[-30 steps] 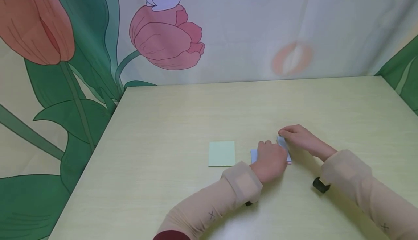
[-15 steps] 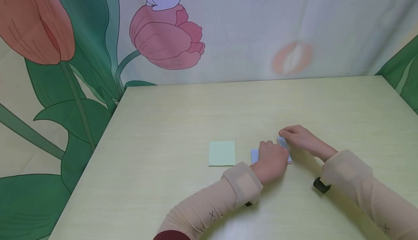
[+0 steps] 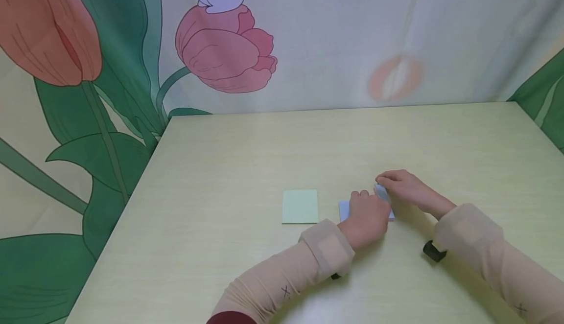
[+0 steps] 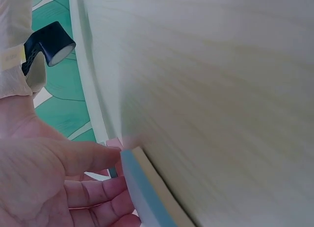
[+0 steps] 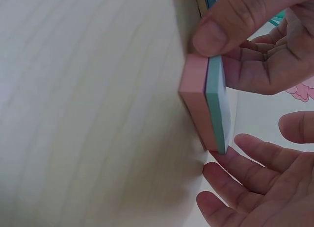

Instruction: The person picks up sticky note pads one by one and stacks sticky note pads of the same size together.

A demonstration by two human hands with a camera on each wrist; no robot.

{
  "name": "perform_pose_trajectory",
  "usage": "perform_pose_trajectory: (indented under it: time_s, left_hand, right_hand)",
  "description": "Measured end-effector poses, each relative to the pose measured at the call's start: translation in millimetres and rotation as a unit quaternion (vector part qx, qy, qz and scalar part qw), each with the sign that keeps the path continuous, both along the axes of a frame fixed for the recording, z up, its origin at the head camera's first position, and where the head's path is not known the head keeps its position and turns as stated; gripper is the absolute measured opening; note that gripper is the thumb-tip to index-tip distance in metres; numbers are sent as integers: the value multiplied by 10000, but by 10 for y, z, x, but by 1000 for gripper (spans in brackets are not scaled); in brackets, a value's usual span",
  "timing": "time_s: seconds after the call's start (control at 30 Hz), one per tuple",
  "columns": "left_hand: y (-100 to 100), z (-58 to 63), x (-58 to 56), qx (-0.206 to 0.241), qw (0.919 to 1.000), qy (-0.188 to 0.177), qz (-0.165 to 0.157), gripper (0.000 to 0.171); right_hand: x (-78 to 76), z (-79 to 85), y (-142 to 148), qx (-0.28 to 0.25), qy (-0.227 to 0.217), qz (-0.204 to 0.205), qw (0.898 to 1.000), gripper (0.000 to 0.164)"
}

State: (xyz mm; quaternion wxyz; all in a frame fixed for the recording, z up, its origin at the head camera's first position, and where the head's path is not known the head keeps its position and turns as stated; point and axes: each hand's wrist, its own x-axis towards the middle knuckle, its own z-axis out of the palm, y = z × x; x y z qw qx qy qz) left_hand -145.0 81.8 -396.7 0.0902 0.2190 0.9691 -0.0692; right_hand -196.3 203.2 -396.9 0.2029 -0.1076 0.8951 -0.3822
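Note:
In the head view, my left hand (image 3: 365,216) is over small sticky note pads right of the table's middle. The right wrist view shows its thumb and fingers pinching the near end of a pink sticky note pad (image 5: 197,89) with a teal-edged sticky note pad (image 5: 216,104) against it. My right hand (image 5: 265,178) touches the far end of these two with its fingertips, its thumb apart. Left of the left hand lies a blue pad (image 3: 343,210), partly hidden by it; in the left wrist view a blue pad (image 4: 147,188) on a tan layer stands close to the fingers.
A pale green sticky note pad (image 3: 300,207) lies flat on the light wooden table (image 3: 220,167), left of the hands. Behind the table hangs a cloth (image 3: 326,40) printed with flowers. Both sleeves carry small black wrist cameras, one (image 3: 434,251) at the right wrist.
Hardly anything differs. Both hands stay at the pads, with only a very slight shift in the head view.

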Motion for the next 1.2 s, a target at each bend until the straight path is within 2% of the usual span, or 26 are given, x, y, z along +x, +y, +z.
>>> perform_pose_trajectory:
  time_s: [0.23, 0.47, 0.53, 0.6, 0.67, 0.73, 0.8, 0.87, 0.93, 1.0, 1.07, 1.13, 1.2]
  left_hand:
    - [14, -21, -14, -5, 10000, -63, 34, 9]
    - [-57, 23, -48, 36, 9996, -286, 28, 10]
    - [-111, 42, -77, 300, 9984, -469, 119, 12]
    - [-170, 60, -112, 768, 9944, -682, 233, 14]
    - [-226, 62, -146, 1456, 9841, -946, 373, 11]
    - [-271, 54, -173, 2232, 9642, -1320, 551, 12]
    - [-302, 40, -189, 2891, 9384, -1761, 700, 25]
    - [-316, 17, -192, 3501, 9050, -2241, 908, 34]
    - [-316, -8, -186, 4016, 8701, -2619, 1142, 34]
    - [-304, -31, -172, 4498, 8334, -2893, 1397, 32]
    - [-286, -51, -162, 4881, 8008, -3047, 1662, 28]
    - [-270, -59, -155, 5187, 7703, -3189, 1895, 31]
    - [-255, -56, -157, 5315, 7531, -3287, 2057, 30]
  right_hand:
    - [9, -8, 14, -69, 45, 37, 10000, 43]
    - [37, 8, 64, -211, 45, 21, 9998, 45]
    - [61, 22, 93, -411, -4, -54, 9991, 47]
    - [89, 40, 120, -686, -170, -179, 9973, 49]
    - [115, 51, 142, -1030, -387, -331, 9934, 51]
    - [140, 62, 150, -1366, -679, -501, 9870, 53]
    - [163, 68, 148, -1685, -937, -662, 9790, 55]
    - [189, 73, 141, -1971, -1161, -785, 9703, 56]
    - [216, 71, 135, -2210, -1320, -876, 9623, 56]
    - [240, 65, 131, -2380, -1433, -931, 9561, 56]
    - [258, 60, 127, -2467, -1518, -961, 9523, 57]
    - [271, 55, 124, -2494, -1586, -969, 9504, 57]
    - [280, 52, 118, -2469, -1634, -985, 9501, 57]
